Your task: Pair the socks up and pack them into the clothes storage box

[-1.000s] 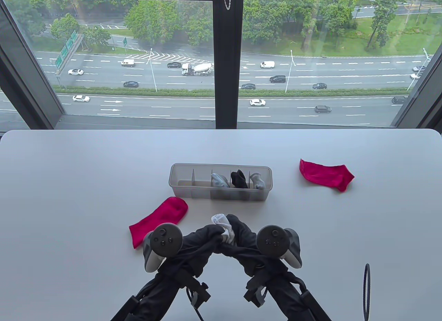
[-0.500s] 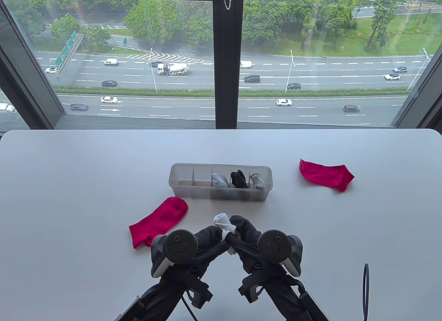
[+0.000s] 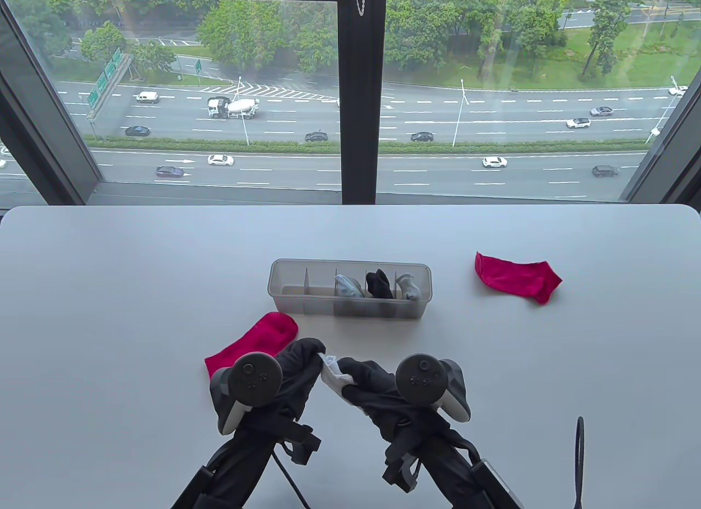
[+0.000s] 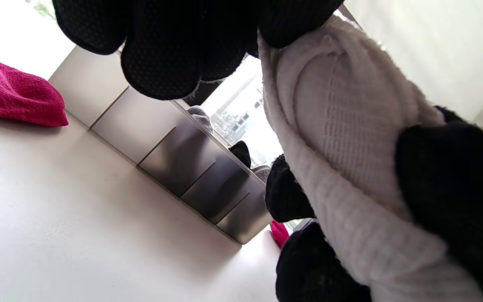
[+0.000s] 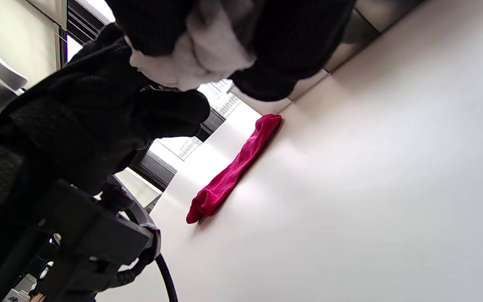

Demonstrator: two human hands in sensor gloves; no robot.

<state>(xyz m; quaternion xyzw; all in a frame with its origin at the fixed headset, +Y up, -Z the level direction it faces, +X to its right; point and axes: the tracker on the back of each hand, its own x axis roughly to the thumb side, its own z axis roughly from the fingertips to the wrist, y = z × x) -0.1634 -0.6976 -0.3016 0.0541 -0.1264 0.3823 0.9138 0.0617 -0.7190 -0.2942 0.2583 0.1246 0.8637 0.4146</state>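
White rolled sock pair (image 3: 334,370), gripped between left hand (image 3: 298,361) and right hand (image 3: 368,378), appears ready for an empty compartment of the storage box (image 3: 349,312).

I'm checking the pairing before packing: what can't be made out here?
- White socks: table view, both hands cover them; one sock or two is unclear.
- Storage box: pairs inside too small to count.
- Red sock: cuff end hidden by the left hand.
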